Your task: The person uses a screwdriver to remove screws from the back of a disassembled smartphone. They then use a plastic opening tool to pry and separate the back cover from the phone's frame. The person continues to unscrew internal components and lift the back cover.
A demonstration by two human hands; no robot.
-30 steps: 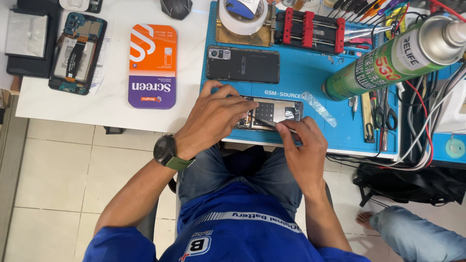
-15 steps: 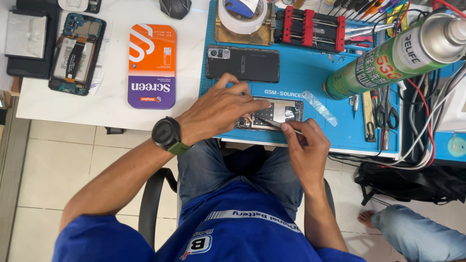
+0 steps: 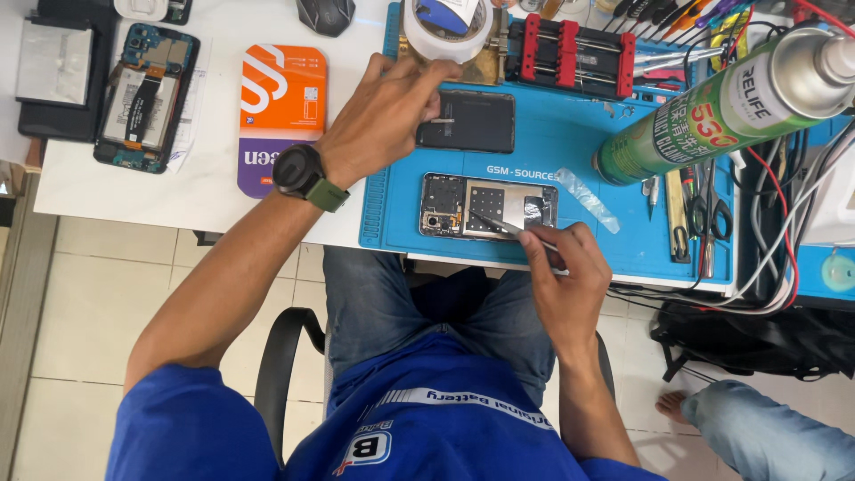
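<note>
On the blue mat [image 3: 570,142], an opened phone [image 3: 488,207] is probed with tweezers [image 3: 512,230] gripped by the right hand [image 3: 565,285]. A black phone [image 3: 468,121] is partly hidden by the left hand [image 3: 378,116], fingers curled over it, beside a green spray can [image 3: 721,107]. Whether it is gripped cannot be told.

The left arm stretches forward, bare forearm angled up and to the right, the left hand [image 3: 378,116] raised with knuckles up and fingers curled loosely downward (a watch sits on the wrist). The right hand [image 3: 561,276] is held nearer the body, fingers pinched together, wrist bent inward.
</note>
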